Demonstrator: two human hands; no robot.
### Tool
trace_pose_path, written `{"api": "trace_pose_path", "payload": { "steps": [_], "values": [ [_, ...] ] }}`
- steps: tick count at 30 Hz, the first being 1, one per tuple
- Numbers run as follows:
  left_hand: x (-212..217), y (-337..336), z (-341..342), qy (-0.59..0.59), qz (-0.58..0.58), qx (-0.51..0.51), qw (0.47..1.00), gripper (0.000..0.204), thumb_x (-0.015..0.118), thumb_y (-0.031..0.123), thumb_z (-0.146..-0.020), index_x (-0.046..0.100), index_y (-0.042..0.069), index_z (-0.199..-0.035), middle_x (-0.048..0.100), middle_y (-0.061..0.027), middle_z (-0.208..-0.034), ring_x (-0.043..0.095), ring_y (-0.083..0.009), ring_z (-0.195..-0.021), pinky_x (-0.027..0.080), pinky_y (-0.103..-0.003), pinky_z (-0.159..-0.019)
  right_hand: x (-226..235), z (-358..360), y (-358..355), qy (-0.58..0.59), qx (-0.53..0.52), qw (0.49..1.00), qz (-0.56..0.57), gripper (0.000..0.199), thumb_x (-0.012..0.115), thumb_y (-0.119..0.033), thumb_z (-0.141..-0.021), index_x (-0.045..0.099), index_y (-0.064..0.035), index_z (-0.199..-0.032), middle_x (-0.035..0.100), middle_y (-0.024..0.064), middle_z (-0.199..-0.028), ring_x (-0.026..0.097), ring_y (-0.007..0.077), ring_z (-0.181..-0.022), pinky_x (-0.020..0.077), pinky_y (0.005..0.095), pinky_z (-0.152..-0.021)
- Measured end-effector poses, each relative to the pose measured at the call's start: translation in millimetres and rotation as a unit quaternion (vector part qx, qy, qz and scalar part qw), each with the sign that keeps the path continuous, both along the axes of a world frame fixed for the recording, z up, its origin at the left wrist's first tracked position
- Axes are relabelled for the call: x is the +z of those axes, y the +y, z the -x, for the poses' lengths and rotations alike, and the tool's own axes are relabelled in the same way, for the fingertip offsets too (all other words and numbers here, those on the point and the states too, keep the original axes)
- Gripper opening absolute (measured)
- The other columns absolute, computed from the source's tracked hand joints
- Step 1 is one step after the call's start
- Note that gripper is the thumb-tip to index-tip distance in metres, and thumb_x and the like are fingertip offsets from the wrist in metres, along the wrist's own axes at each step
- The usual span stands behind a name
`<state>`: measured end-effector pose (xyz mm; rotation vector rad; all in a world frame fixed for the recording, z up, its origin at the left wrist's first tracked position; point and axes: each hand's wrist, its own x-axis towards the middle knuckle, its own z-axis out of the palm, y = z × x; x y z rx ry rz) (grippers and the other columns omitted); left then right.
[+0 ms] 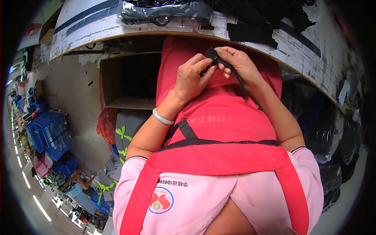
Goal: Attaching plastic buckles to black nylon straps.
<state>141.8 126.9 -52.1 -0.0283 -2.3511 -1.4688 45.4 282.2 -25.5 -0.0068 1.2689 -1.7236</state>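
Observation:
Over my lap, just in front of the table edge, both hands work on a black strap [236, 73]. My left hand [193, 75], with a pale bangle on its wrist, is closed with the fingertips pinching the strap near its upper end. My right hand [239, 64] grips the same strap from the other side, thumb on top. A flat black piece at the strap's upper end sticks up between the hands; its exact shape is hard to make out. The strap's free tail hangs down beside my right palm, over the red apron [219, 113].
A worn white-covered table [88, 33] curves across the front, bearing a clear plastic bag of black pieces [164, 13] and black fabric scraps [250, 33]. An open cardboard box [131, 102] stands under it at left. Blue crates [53, 131] are farther left; black plastic bags [305, 113] lie at right.

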Motion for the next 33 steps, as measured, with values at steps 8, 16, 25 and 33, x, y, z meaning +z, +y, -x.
{"api": "trace_pose_path", "payload": {
  "steps": [8,16,25,33],
  "values": [
    [-7,-15,-1,-0.307,-0.646,-0.011,0.699,0.027,0.06,0.024,-0.094,0.062,0.002,-0.111,0.057,-0.002,-0.078,0.055,-0.0127,-0.063,0.042,-0.024,-0.048,5,-9,-4,0.156,-0.022,0.986,-0.046,0.016,0.065,-0.016,-0.092,0.064,-0.0044,-0.102,0.06,-0.001,-0.084,0.056,0.0062,-0.075,0.0449,0.0175,-0.071],
    [3,-3,6,-0.263,-0.524,0.055,0.808,0.022,0.068,0.018,-0.089,0.069,0.0,-0.1,0.06,0.0005,-0.067,0.05,-0.0062,-0.052,0.037,-0.021,-0.046,31,-19,2,0.318,-0.074,0.944,0.041,0.012,0.063,0.002,-0.089,0.066,-0.0024,-0.1,0.06,0.0004,-0.085,0.054,0.0051,-0.071,0.0435,0.0178,-0.062],
    [14,6,1,-0.157,-0.356,0.098,0.916,0.018,0.069,0.01,-0.087,0.071,0.0,-0.102,0.062,0.0022,-0.073,0.052,-0.0025,-0.059,0.037,-0.016,-0.051,19,-11,10,0.17,0.018,0.976,-0.131,0.016,0.064,-0.016,-0.091,0.059,-0.0029,-0.084,0.061,0.0021,-0.067,0.053,0.0047,-0.048,0.0428,0.0194,-0.041],
    [4,2,2,0.014,-0.175,0.046,0.983,0.017,0.069,-0.002,-0.084,0.07,0.0,-0.1,0.064,-0.0025,-0.085,0.056,-0.007,-0.073,0.044,-0.019,-0.063,5,-14,1,0.095,0.017,0.992,-0.076,0.016,0.06,-0.019,-0.095,0.057,-0.0036,-0.094,0.06,0.0025,-0.074,0.057,0.0066,-0.054,0.0469,0.0188,-0.047]
  ]
}}
